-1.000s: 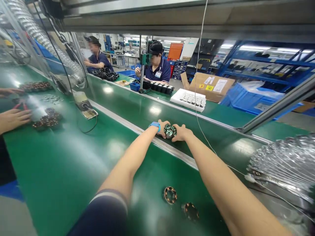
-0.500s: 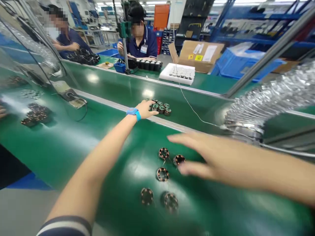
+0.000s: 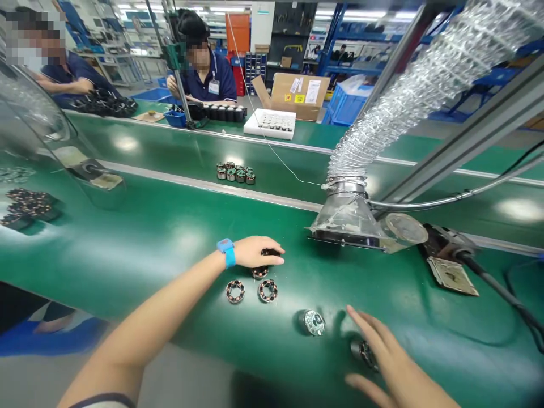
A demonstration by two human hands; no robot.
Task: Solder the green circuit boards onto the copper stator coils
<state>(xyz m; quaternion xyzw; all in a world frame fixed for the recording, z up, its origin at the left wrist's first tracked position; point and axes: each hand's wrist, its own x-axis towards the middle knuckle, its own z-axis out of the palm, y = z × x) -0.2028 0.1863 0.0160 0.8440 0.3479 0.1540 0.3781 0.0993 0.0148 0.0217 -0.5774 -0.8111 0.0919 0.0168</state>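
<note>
My left hand (image 3: 255, 251), with a blue wristband, lies curled over two copper-wound stator rings (image 3: 260, 272) on the green table. Two more stator rings (image 3: 235, 291) lie side by side just in front of it. My right hand (image 3: 389, 360) reaches in from the lower right with fingers stretched out over a round metal part (image 3: 362, 351), touching it. Another round part with a pale circuit face (image 3: 313, 322) stands to the left of that hand. A cluster of finished round parts (image 3: 234, 172) sits on the far conveyor belt.
A clear fume hood with a silver flexible duct (image 3: 352, 212) stands right of centre. A soldering iron stand and cable (image 3: 450, 255) lie at the right. Two people work across the belt, near a white tray (image 3: 270, 123) and a cardboard box (image 3: 297, 88).
Both hands have drawn back from the cluster on the far belt to the near table. The left hand now covers stator rings; the right has dropped onto a round part. The view has swung right.
</note>
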